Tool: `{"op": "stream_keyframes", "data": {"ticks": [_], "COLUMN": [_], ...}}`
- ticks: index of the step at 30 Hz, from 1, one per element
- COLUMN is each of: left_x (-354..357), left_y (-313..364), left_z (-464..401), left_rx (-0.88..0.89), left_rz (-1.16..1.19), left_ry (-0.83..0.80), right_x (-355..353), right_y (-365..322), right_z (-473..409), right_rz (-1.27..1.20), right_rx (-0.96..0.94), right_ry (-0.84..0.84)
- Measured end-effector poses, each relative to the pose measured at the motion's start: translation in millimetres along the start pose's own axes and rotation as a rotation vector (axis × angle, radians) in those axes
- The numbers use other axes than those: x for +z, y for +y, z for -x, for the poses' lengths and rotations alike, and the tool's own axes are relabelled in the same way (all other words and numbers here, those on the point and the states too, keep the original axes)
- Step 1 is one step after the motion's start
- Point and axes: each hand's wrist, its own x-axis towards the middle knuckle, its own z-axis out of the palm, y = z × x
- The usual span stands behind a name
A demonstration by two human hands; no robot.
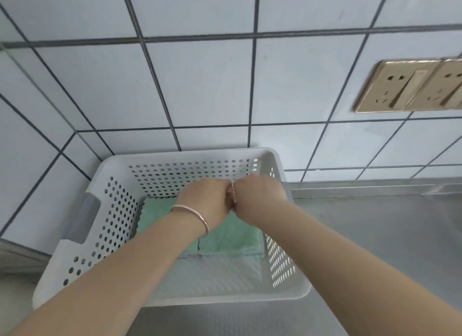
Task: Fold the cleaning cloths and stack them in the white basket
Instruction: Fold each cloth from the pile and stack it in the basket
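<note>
The white perforated basket (117,210) stands on the counter against the tiled wall. Folded green cleaning cloths (232,240) lie flat in its far half, with a paler cloth (215,273) under them toward the front. Both of my hands are inside the basket, side by side and touching at the thumbs, over the far edge of the green cloths. My left hand (205,198), with a silver bangle on the wrist, and my right hand (260,198) have their fingers curled down onto the top green cloth. The fingertips are hidden behind the backs of the hands.
The basket has a grey handle (82,220) on its left wall. Grey steel counter (375,235) stretches to the right and in front. Two gold wall sockets (400,85) sit on the tiled wall at the upper right.
</note>
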Motion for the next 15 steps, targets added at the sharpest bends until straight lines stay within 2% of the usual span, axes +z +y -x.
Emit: {"op": "stream_keyframes", "data": {"ticks": [3, 6, 8, 12, 15], "left_x": [-22.1, -29.1, -25.2, 0.7, 37.0], "left_y": [31.2, 69.8, 100.9, 165.0, 225.0], "left_z": [20.4, 38.9, 48.8, 56.3, 61.0], "left_rx": [0.081, 0.271, 0.397, 0.517, 0.575], "left_rz": [0.071, 0.136, 0.111, 0.131, 0.217], "left_ry": [0.178, 0.371, 0.422, 0.468, 0.368], "right_x": [-13.6, -7.7, 0.5, 30.9, 65.8], "right_y": [31.1, 57.8, 76.5, 123.2, 171.7], "right_z": [48.3, 96.3, 129.0, 182.5, 221.8], "right_rz": [-0.134, -0.189, -0.227, -0.234, -0.224], "right_rx": [-0.029, -0.030, 0.029, 0.100, 0.203], "right_ry": [0.249, 0.578, 0.754, 0.897, 0.883]}}
